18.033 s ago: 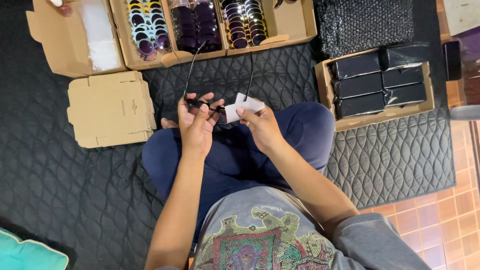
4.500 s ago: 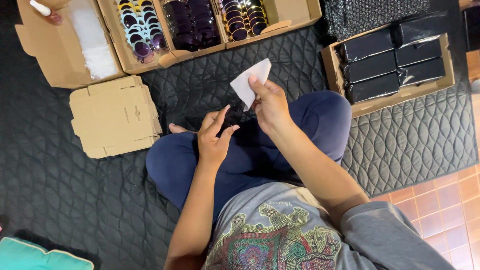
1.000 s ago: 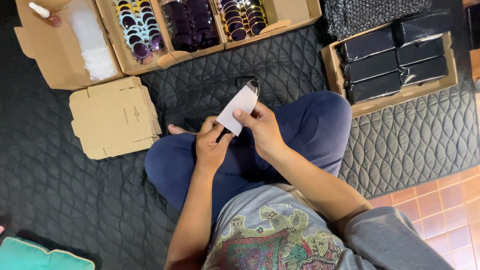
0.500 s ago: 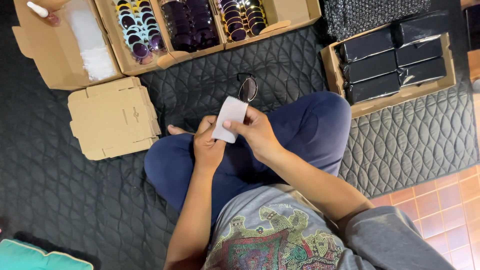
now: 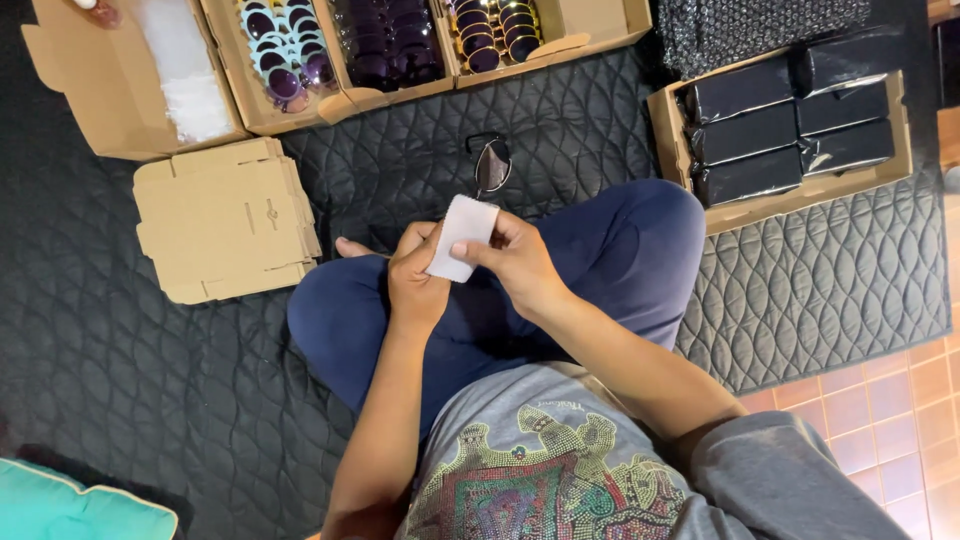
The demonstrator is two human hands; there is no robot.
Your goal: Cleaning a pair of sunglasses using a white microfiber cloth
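I sit cross-legged on a black quilted mat (image 5: 150, 380). My left hand (image 5: 413, 278) and my right hand (image 5: 517, 266) meet over my lap. Between them is a small white cloth (image 5: 461, 236), pinched by my right thumb and fingers. My left hand grips a pair of dark sunglasses (image 5: 492, 164) from below. One lens sticks out past the cloth's top edge. The cloth and my fingers hide the remainder of the frame.
Open cardboard boxes of sunglasses (image 5: 385, 45) line the far edge, beside a box with white padding (image 5: 180, 70). A stack of flat folded cartons (image 5: 228, 218) lies at left. A box of black cases (image 5: 785, 125) and dark bubble wrap (image 5: 760, 25) sit at right. Orange tiled floor (image 5: 880, 400) lies beyond the mat.
Over the last second the cloth has slid down off the upper lens toward my left hand, leaving that lens bare. Both hands stay close together over my lap.
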